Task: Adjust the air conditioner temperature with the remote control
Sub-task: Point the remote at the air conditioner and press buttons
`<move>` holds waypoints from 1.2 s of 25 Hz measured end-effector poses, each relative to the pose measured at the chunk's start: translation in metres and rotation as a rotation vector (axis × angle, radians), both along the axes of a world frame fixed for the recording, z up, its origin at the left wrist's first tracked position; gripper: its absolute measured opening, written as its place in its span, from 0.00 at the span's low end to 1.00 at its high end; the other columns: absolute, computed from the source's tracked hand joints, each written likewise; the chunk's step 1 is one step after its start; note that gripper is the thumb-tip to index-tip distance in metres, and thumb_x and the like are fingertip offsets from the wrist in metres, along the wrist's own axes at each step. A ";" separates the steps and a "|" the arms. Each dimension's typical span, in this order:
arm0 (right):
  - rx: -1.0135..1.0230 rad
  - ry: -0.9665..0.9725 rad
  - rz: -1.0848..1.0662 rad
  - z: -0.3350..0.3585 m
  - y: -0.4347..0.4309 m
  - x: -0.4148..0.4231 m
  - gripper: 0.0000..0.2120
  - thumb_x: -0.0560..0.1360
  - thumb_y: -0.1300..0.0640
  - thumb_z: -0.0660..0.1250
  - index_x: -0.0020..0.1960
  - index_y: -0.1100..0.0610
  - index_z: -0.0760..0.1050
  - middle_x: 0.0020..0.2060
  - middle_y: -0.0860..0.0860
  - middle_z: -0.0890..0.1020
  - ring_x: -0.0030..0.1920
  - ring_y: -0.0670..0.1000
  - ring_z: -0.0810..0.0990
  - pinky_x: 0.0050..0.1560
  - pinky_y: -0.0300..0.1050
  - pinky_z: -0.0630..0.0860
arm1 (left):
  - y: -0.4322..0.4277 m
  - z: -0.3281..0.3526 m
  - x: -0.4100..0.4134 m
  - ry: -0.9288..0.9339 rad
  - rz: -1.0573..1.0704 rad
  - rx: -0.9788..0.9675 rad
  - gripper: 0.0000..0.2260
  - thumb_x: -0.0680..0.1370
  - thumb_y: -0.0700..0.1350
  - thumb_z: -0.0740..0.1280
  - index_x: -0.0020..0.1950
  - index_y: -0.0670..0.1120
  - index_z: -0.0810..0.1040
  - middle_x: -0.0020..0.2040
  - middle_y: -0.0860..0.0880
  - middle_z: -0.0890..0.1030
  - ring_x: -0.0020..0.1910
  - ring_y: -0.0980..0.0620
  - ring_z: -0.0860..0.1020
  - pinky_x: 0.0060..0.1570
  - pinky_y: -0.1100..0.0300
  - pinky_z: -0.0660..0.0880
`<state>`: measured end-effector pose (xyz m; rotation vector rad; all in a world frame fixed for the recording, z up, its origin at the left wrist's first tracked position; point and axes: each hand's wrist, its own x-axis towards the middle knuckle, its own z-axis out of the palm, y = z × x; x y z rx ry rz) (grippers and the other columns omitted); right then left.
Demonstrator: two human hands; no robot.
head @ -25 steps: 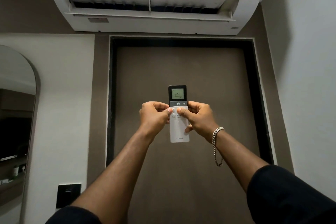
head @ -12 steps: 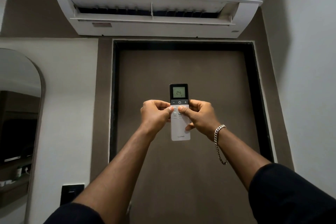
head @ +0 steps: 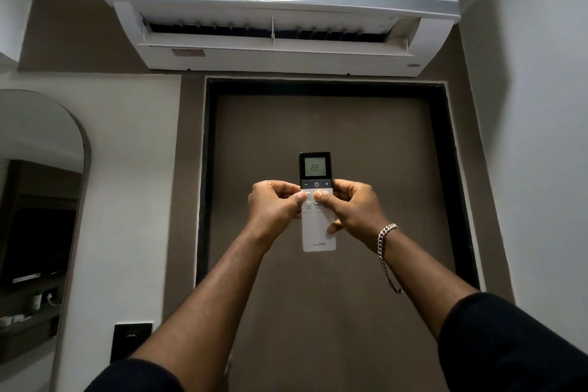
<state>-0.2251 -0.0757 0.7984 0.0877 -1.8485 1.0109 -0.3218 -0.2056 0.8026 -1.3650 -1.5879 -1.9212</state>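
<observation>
Remote (head: 317, 226) held upright, aimed at air conditioner (head: 280, 9) above door (head: 318, 312). Left hand (head: 273, 207) and right hand (head: 353, 207) both clamped on body, thumbs on white pad just below minus/plus row. Display reads 22. Louvre open. Setpoint looks entered; remaining presses unknown.

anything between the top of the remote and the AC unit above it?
Nothing in the way. In the head view, only the brown door panel and its dark frame lie behind the stretch from remote to air conditioner.
</observation>
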 end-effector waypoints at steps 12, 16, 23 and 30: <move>-0.013 0.006 -0.002 0.002 -0.009 0.007 0.19 0.74 0.56 0.71 0.62 0.61 0.76 0.53 0.58 0.85 0.51 0.56 0.86 0.29 0.45 0.81 | -0.011 0.003 0.007 -0.009 0.007 -0.003 0.07 0.72 0.41 0.73 0.47 0.39 0.81 0.45 0.40 0.85 0.43 0.46 0.85 0.39 0.57 0.83; -0.007 0.034 -0.031 0.002 -0.013 0.011 0.18 0.73 0.56 0.71 0.61 0.61 0.77 0.51 0.57 0.85 0.48 0.55 0.86 0.26 0.43 0.78 | -0.012 0.003 0.013 -0.013 0.002 -0.006 0.07 0.72 0.41 0.73 0.48 0.40 0.81 0.45 0.41 0.84 0.43 0.47 0.85 0.37 0.60 0.82; -0.014 0.029 -0.026 0.001 -0.018 0.019 0.16 0.74 0.56 0.71 0.59 0.59 0.78 0.50 0.56 0.86 0.47 0.53 0.86 0.26 0.41 0.79 | -0.016 0.003 0.019 -0.013 -0.009 -0.009 0.08 0.73 0.40 0.73 0.49 0.38 0.80 0.46 0.40 0.84 0.44 0.46 0.85 0.39 0.58 0.83; -0.146 0.054 -0.035 -0.002 -0.026 0.023 0.09 0.77 0.55 0.65 0.43 0.58 0.79 0.43 0.59 0.84 0.37 0.54 0.84 0.21 0.41 0.77 | -0.018 0.001 0.024 -0.032 -0.010 -0.024 0.03 0.73 0.40 0.73 0.43 0.42 0.80 0.43 0.41 0.84 0.39 0.50 0.84 0.32 0.65 0.80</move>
